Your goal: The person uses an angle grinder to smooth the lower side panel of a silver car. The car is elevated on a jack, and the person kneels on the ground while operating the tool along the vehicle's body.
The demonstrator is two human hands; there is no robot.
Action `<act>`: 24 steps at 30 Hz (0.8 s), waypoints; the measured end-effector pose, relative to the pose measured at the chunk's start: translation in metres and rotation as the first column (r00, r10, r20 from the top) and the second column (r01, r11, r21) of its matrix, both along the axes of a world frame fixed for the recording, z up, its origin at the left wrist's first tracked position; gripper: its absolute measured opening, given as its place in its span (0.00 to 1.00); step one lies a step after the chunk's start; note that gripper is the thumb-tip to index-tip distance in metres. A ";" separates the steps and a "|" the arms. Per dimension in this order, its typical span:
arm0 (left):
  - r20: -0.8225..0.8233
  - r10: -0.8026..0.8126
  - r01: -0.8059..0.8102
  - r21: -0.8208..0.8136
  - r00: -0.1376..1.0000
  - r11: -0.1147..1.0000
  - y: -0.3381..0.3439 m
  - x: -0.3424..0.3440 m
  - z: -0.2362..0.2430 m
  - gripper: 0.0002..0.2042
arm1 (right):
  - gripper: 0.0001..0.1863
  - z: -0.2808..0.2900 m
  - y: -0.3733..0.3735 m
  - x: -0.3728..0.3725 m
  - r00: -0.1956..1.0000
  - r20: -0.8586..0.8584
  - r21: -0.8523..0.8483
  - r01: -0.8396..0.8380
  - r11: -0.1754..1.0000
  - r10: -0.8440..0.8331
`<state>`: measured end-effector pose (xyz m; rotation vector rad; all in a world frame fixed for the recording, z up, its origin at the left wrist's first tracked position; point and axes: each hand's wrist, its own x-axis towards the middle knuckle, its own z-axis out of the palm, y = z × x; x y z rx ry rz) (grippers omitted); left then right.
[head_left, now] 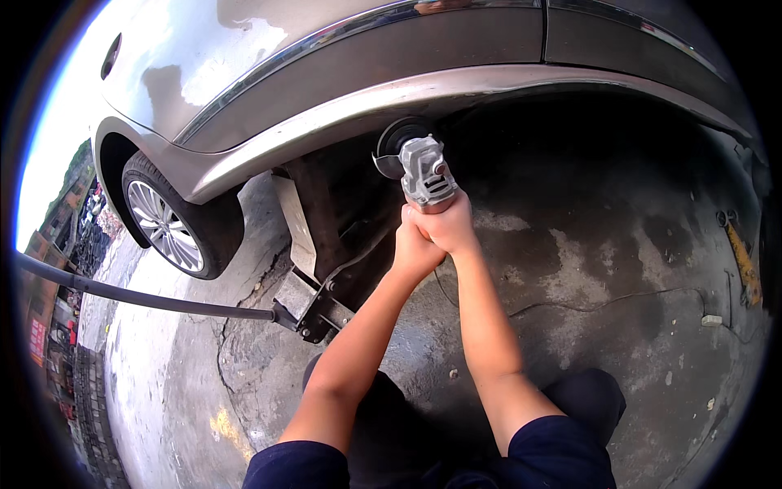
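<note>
Both my arms reach forward to an angle grinder with a silver metal head. My left hand is closed around its body, and my right hand is wrapped over it just ahead and to the right. The grinder's dark disc, partly covered by a metal guard, is up against or just under the car's lower sill. Whether the disc touches the sill I cannot tell. My fingers hide most of the grinder's handle.
A floor jack with a long metal handle stands under the raised car, left of my arms. A car wheel is at the left. A thin cable runs across the concrete to a white connector. A yellow tool lies far right.
</note>
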<state>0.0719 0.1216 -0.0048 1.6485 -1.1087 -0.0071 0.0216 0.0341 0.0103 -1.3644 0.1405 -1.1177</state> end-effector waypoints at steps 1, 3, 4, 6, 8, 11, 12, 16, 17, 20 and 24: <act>0.046 -0.054 0.053 0.017 0.998 0.998 0.005 0.010 -0.002 0.33 | 0.27 0.004 0.010 0.004 0.994 -0.050 -0.021 0.095 0.995 -0.096; -0.001 -0.146 0.146 0.003 0.989 0.989 0.002 0.024 -0.008 0.34 | 0.29 0.015 0.016 0.003 0.982 -0.089 -0.028 0.162 0.986 -0.164; -0.026 -0.197 0.197 -0.004 0.980 0.980 -0.001 0.025 -0.006 0.35 | 0.29 0.020 0.016 0.000 0.976 -0.107 -0.007 0.188 0.982 -0.188; -0.093 -0.276 0.274 -0.034 0.957 0.961 0.000 0.023 -0.004 0.32 | 0.30 0.028 0.027 -0.006 0.937 -0.198 -0.020 0.290 0.957 -0.288; -0.139 -0.354 0.351 -0.045 0.925 0.935 0.000 0.017 -0.001 0.30 | 0.30 0.032 0.031 -0.012 0.889 -0.284 -0.058 0.359 0.932 -0.360; -0.202 -0.365 0.353 -0.092 0.909 0.931 0.002 0.008 0.002 0.29 | 0.32 0.033 0.031 -0.013 0.838 -0.365 -0.126 0.388 0.913 -0.406; -0.190 -0.361 0.348 -0.099 0.913 0.932 0.001 0.006 0.003 0.30 | 0.32 0.036 0.029 -0.017 0.838 -0.348 -0.133 0.400 0.907 -0.421; -0.228 -0.359 0.342 -0.109 0.905 0.933 -0.006 0.005 0.002 0.39 | 0.33 0.036 0.028 -0.019 0.852 -0.313 -0.125 0.402 0.907 -0.420; -0.202 -0.399 0.398 -0.045 0.895 0.916 -0.009 0.012 -0.003 0.42 | 0.33 0.034 0.027 -0.017 0.852 -0.327 -0.136 0.385 0.913 -0.409; -0.235 -0.306 0.304 -0.046 0.923 0.952 -0.004 0.004 0.003 0.37 | 0.31 0.032 0.022 -0.019 0.862 -0.318 -0.160 0.363 0.918 -0.396; -0.201 -0.367 0.386 0.063 0.908 0.921 -0.012 0.005 0.003 0.36 | 0.30 0.032 0.020 -0.029 0.910 -0.252 -0.044 0.330 0.943 -0.330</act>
